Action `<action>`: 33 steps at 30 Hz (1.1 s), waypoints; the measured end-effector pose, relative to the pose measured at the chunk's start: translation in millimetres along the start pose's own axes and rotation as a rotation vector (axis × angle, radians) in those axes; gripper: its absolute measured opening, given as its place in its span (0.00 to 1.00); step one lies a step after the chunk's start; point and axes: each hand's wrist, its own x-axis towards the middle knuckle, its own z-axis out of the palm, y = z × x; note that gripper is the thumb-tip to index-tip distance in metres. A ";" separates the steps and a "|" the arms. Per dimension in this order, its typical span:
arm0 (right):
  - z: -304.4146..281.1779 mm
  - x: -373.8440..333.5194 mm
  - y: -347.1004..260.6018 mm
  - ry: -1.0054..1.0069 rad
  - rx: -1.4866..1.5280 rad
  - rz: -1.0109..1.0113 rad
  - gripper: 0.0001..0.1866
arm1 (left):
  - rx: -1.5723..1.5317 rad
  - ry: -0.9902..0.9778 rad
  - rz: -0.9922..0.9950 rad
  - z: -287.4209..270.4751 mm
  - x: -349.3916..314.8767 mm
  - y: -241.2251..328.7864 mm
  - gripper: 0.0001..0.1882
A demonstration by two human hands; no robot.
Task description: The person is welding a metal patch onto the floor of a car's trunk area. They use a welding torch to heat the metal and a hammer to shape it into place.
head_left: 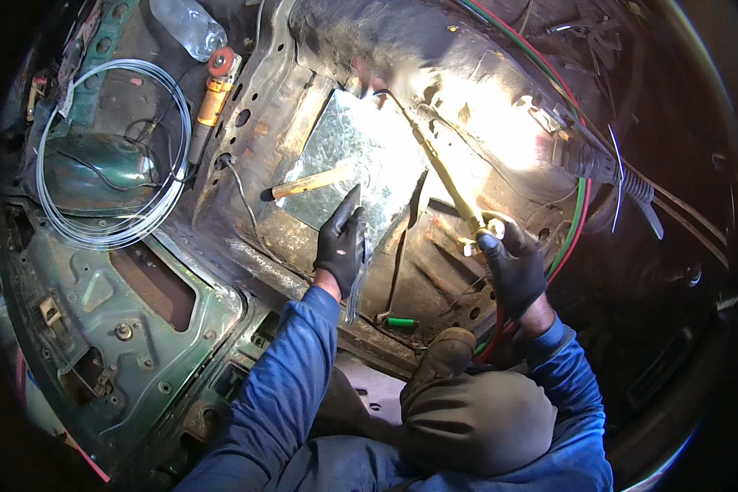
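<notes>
My right hand (515,275), in a black glove, is closed round the valve end of a brass gas torch (444,174). The torch slants up and left, and its thin neck ends by the far edge of a shiny sheet-metal piece (324,139). Glare hides whether a flame burns there. My left hand (341,242), also gloved, grips a bundle of thin silvery wire rods (355,299) near the sheet's front edge. Across the sheet lies a hammer with a wooden handle (312,182), its head washed out by glare.
Red and green hoses (584,205) run along the right. At left are an orange angle grinder (214,100), a wire coil (180,156), a plastic bottle (190,29) and a green car door panel (107,303). A small green cylinder (401,322) lies on the rusty car floor (443,283).
</notes>
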 end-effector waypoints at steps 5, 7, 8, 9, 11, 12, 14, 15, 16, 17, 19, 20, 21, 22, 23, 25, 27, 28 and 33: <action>12.8 -1.2 15.5 0.058 -0.044 -0.091 0.21 | -0.105 0.017 -0.146 -6.8 -7.2 9.1 0.25; 17.8 1.2 24.1 0.096 -0.031 -0.116 0.21 | -0.174 0.065 -0.157 -2.4 -1.7 8.9 0.25; 17.7 2.8 25.3 0.082 -0.045 -0.106 0.21 | -0.169 0.048 -0.130 -4.4 -1.0 5.2 0.24; 16.5 4.4 25.9 0.070 -0.059 -0.096 0.21 | -0.180 0.035 -0.123 -7.8 1.7 1.5 0.24; 16.5 6.3 28.3 0.063 -0.075 -0.085 0.21 | -0.205 0.001 -0.111 -10.2 8.5 -3.1 0.24; 16.3 5.5 30.3 0.068 -0.076 -0.084 0.21 | -0.267 -0.002 -0.124 -8.1 8.8 -4.2 0.24; 16.2 4.6 32.3 0.059 -0.079 -0.087 0.21 | -0.288 -0.021 -0.099 -9.7 13.1 -9.2 0.24; 15.4 4.3 30.8 0.044 -0.080 -0.090 0.22 | -0.296 -0.029 -0.085 -11.9 15.5 -11.6 0.23; 15.3 4.2 29.6 0.030 -0.080 -0.094 0.22 | -0.312 -0.025 -0.110 -14.7 17.7 -13.8 0.24; 16.4 3.6 28.8 0.027 -0.050 -0.081 0.21 | -0.328 -0.024 -0.137 -16.5 19.8 -15.0 0.24; 20.2 3.3 28.3 0.020 0.010 -0.056 0.21 | -0.338 -0.020 -0.171 -18.6 23.4 -18.3 0.24; 21.7 3.5 30.1 0.014 0.033 -0.043 0.20 | -0.331 -0.017 -0.177 -18.2 24.1 -16.5 0.25; 23.5 4.0 32.1 0.008 0.055 -0.030 0.20 | -0.324 -0.014 -0.184 -18.3 24.8 -14.7 0.25; 25.4 4.6 33.6 0.001 0.077 -0.018 0.20 | -0.326 -0.032 -0.187 -19.3 26.2 -12.5 0.25; 26.6 5.0 33.2 0.001 0.076 -0.010 0.20 | -0.329 -0.048 -0.191 -19.3 26.6 -6.9 0.25; 29.8 5.9 31.6 0.002 0.072 0.006 0.20 | -0.327 -0.058 -0.196 -19.6 26.7 -2.7 0.25; 33.2 7.2 33.1 -0.007 0.141 0.051 0.21 | -0.313 -0.050 -0.194 -18.8 27.4 0.0 0.25; 34.7 7.9 34.2 -0.010 0.176 0.075 0.21 | -0.311 -0.050 -0.199 -18.1 26.9 1.5 0.25; 39.3 10.7 30.8 0.012 0.102 0.060 0.20 | -0.306 -0.047 -0.207 -21.3 29.3 1.2 0.26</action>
